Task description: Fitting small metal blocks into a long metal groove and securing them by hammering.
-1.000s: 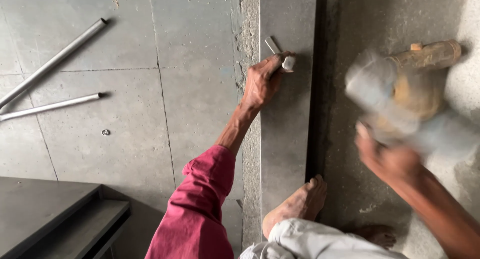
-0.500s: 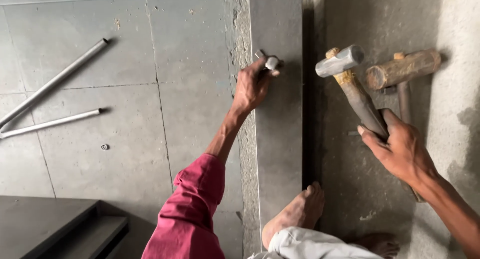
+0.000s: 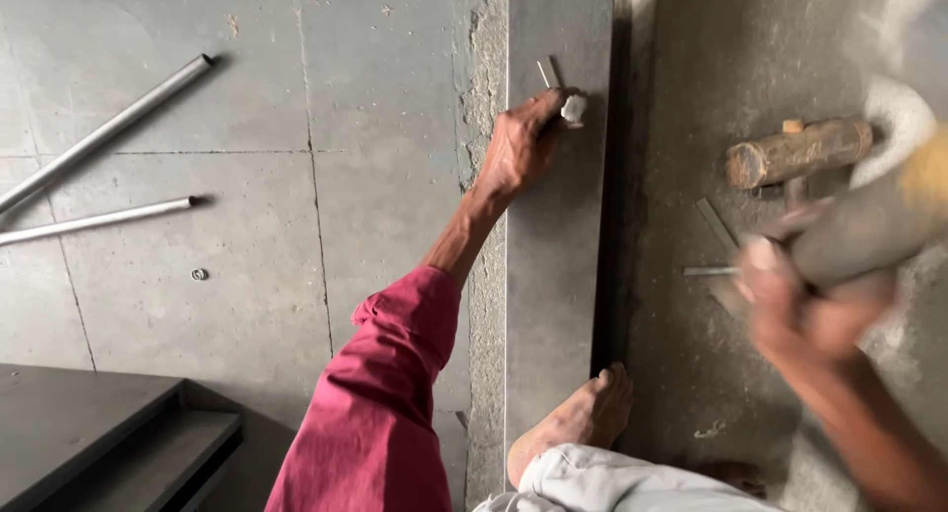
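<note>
On the floor at far left lie two metal pipes [image 3: 99,137], untouched. My left hand [image 3: 518,147] pinches a chisel [image 3: 561,95] against the grey stone strip [image 3: 558,275], still uncut. My right hand [image 3: 790,305], blurred, grips a hammer [image 3: 879,216] mid-swing; another mallet [image 3: 800,152] lies beside.

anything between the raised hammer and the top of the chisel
Nothing visible does. The left hand holds the chisel against the grey stone strip, its struck end bare above the fist. The right hand holds the blurred hammer off to the side, with only bare floor below the space between.
</note>
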